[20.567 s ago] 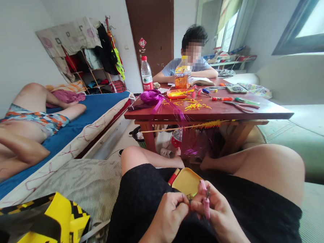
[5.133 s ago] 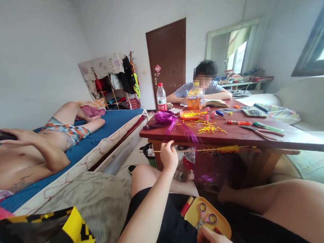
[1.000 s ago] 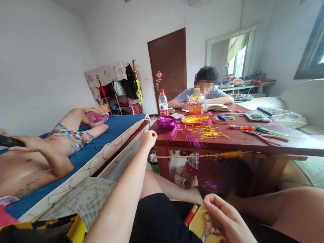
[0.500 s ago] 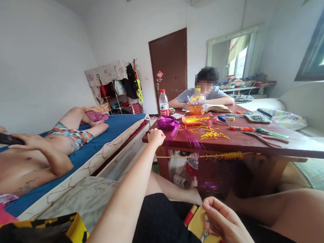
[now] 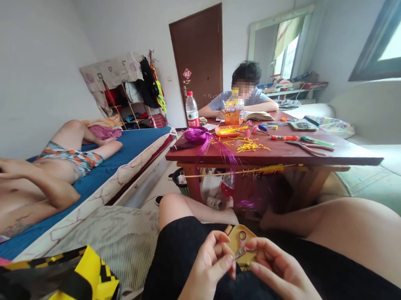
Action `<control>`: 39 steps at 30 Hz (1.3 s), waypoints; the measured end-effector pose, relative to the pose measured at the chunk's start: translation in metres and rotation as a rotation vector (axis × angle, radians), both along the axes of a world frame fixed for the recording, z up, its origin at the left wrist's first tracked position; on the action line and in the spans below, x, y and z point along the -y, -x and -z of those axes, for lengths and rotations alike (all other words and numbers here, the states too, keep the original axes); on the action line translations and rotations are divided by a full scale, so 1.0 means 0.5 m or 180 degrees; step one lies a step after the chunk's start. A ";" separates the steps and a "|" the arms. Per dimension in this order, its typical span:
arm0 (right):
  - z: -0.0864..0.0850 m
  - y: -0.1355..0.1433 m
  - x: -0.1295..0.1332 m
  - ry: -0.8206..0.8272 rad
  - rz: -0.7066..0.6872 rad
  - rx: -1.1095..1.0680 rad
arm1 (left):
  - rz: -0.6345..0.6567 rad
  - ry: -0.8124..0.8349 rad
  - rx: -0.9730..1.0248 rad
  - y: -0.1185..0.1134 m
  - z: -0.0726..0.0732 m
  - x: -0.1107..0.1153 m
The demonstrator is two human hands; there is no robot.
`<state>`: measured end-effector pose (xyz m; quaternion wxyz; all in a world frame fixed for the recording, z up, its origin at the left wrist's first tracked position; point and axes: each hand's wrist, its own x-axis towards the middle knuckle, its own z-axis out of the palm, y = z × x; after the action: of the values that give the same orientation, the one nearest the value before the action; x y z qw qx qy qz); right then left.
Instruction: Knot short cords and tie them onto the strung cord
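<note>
Above the lap, the left hand (image 5: 213, 262) brings thumb and fingers close; what it pinches, if anything, is unclear. The right hand (image 5: 278, 267) curls loosely beside it, its grip also unclear. Near them, pink-handled scissors (image 5: 241, 244) lie on a yellow tray (image 5: 235, 237). Beyond, purple tinsel (image 5: 196, 135) overhangs the table's (image 5: 348, 152) near edge.

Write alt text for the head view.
Left hand and right hand nearly meet over a lap, beside pink-handled scissors in a yellow tray. Beyond, purple strands and pliers lie on a table; someone sits behind it.
</note>
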<state>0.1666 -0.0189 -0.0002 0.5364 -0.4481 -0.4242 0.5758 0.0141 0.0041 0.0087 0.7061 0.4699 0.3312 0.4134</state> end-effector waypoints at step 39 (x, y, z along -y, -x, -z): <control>0.015 0.033 0.036 -0.0670 0.0237 0.2080 | -0.0328 0.0422 -0.0383 0.004 0.027 0.012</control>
<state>0.1503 -0.0371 -0.0077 0.4361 -0.5662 -0.6140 0.3351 0.0123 -0.0020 -0.0047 0.6923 0.4286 0.4234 0.3973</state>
